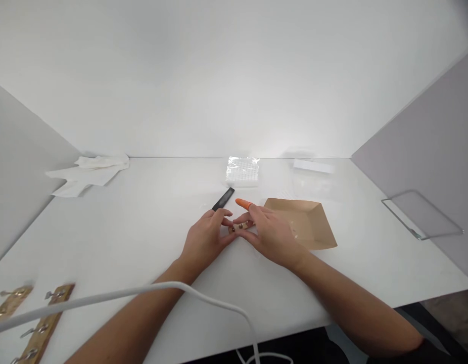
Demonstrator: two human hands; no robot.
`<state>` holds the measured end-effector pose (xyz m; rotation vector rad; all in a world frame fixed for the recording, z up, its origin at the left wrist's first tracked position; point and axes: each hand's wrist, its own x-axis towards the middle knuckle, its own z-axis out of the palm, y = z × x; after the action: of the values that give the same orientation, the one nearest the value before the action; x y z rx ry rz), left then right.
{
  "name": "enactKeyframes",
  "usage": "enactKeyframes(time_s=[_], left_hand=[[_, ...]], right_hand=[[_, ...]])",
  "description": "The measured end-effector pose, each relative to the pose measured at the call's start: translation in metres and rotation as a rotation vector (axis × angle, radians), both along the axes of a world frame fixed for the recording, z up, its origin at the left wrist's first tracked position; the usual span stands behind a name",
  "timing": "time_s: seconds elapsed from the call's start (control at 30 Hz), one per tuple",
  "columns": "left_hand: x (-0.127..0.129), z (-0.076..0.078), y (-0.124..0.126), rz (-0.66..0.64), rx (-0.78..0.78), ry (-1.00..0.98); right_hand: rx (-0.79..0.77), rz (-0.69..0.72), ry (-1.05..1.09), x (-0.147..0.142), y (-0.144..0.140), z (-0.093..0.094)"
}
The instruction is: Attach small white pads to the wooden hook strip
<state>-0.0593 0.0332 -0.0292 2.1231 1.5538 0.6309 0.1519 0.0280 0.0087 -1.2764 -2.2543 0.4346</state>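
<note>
Both hands meet at the middle of the white counter (150, 242). The left hand (205, 237) and right hand (270, 235) pinch a small wooden piece (239, 227) with metal bits between their fingertips; the right forefinger, stretched out, wears an orange cot (243, 203). A black strip (223, 199) lies just beyond, a brown tray (317, 217) just right. Wooden hook racks (42, 323) lie near left, a cloth (88, 172) far left.

Small part (239, 227) between fingertips too small to identify; wooden strips (40, 323) cut off
</note>
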Motion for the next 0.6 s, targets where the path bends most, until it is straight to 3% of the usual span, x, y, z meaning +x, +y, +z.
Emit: enactKeyframes(time_s=[0.4,0.6], left_hand=[[0.0023,0.0016,-0.0019,0.035,-0.032,-0.042],[0.0023,0.0003,-0.0016,0.029,-0.012,-0.06]], right_hand=[[0.123,0.041,-0.069,-0.003,0.001,-0.0094],[0.098,0.045,-0.094,-0.0037,0.0019,-0.0074]])
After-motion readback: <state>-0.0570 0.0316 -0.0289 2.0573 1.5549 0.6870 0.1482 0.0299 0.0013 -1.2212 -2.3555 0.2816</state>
